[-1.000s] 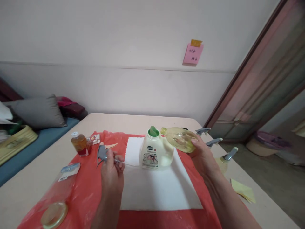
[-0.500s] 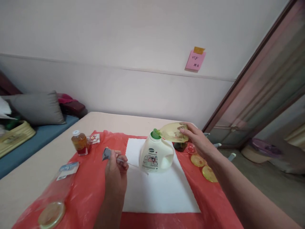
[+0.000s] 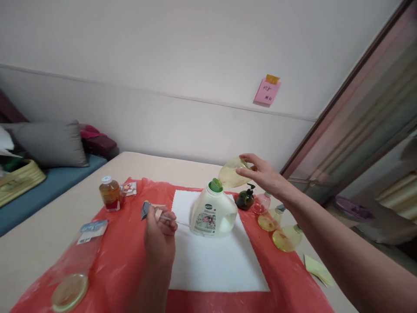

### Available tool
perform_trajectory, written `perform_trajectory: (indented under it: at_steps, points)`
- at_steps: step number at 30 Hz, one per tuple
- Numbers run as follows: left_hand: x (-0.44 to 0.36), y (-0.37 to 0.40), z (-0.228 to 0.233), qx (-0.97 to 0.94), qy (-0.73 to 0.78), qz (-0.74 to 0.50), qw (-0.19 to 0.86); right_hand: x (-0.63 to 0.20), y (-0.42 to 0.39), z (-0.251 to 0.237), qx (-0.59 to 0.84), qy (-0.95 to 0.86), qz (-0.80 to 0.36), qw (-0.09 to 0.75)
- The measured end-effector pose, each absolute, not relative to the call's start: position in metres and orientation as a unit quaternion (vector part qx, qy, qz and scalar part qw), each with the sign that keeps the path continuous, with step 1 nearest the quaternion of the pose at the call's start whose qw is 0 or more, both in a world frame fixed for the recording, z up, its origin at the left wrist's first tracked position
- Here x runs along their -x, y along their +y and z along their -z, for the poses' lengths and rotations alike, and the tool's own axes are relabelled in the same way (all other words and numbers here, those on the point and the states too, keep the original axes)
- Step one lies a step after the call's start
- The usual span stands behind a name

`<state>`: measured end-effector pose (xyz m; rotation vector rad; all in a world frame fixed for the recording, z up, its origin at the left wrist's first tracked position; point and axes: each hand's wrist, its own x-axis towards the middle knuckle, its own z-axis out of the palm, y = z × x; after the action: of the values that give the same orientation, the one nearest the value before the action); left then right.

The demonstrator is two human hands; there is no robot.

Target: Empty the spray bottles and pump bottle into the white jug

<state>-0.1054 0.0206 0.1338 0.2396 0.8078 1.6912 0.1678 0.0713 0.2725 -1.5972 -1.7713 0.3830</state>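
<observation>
Both forearms are bare, with no sleeves, and each hand (image 3: 262, 176) is ungloved.

Middle: the white jug (image 3: 213, 213) stands on the white cloth (image 3: 215, 261); the cloth's near half is bare.
Right side: a dark pump bottle (image 3: 245, 199) and three spray bottles (image 3: 286, 237) crowd the sheet's edge, just beside each other.
Above jug: the right hand (image 3: 263, 176) tilts a yellow bottle (image 3: 231, 173) over the spout.
Left side: the left hand (image 3: 159, 237) with a spray head (image 3: 145, 210), an amber bottle (image 3: 109, 194) and a lying clear bottle (image 3: 73, 274), well apart.
</observation>
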Motion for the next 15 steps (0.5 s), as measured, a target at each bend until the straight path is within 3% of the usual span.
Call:
perform_trajectory:
  at_steps: [15]
  points:
    - [0.110,0.021,-0.132,-0.105,0.335,-0.726,0.592,-0.145,0.057,-0.272,0.555,-0.708,-0.172,0.402]
